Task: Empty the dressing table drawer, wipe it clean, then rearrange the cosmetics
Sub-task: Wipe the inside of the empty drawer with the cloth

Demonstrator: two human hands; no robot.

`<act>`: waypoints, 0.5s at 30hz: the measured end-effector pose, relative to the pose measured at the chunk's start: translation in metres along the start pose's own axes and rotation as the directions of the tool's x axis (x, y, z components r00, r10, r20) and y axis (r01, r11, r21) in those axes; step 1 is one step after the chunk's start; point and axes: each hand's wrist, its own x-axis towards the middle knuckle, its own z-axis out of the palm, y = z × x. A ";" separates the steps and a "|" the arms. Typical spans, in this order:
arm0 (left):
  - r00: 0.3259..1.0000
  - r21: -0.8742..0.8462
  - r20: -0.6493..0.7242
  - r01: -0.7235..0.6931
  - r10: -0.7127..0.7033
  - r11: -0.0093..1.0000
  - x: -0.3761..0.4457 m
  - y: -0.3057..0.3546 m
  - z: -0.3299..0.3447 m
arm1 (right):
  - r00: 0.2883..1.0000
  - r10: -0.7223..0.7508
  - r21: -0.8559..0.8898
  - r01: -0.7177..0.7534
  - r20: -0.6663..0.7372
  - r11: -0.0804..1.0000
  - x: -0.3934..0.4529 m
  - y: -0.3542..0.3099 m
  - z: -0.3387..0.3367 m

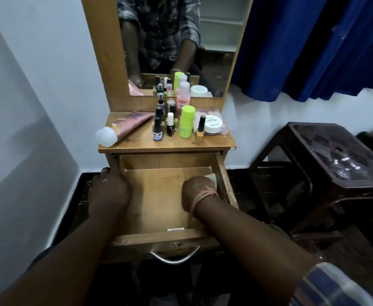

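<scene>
We see the wooden drawer (159,195) pulled open, long axis running twelve to six, handle at six. Our left hand (109,186) grips its nine-o'clock wall; our right hand (197,187) presses a white cloth (212,177) at three, fingers hidden. Cosmetics (170,122) stand above at twelve; one bottle reads "NIVE".

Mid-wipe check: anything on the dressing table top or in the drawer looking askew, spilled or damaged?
One thing: the pink tube lies on its side at the left of the tabletop, its white cap jutting past the front edge, while the other bottles stand upright. No spill shows. The drawer looks emptied; its right rail looks scuffed.
</scene>
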 end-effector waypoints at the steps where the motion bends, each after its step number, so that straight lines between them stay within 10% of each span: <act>1: 1.000 -0.020 -0.007 0.005 -0.006 1.000 0.000 -0.001 0.000 | 0.999 -0.032 -0.014 0.031 -0.003 0.999 -0.006 -0.007 -0.006; 8: 1.000 -0.048 -0.002 -0.012 0.012 0.999 0.001 0.001 -0.004 | 0.980 0.183 -0.107 -0.190 -0.072 0.976 -0.007 0.005 -0.009; 15: 0.999 -0.075 0.033 0.004 -0.001 0.997 0.000 0.005 -0.009 | 0.991 0.078 -0.002 -0.079 -0.111 0.997 -0.011 0.003 -0.024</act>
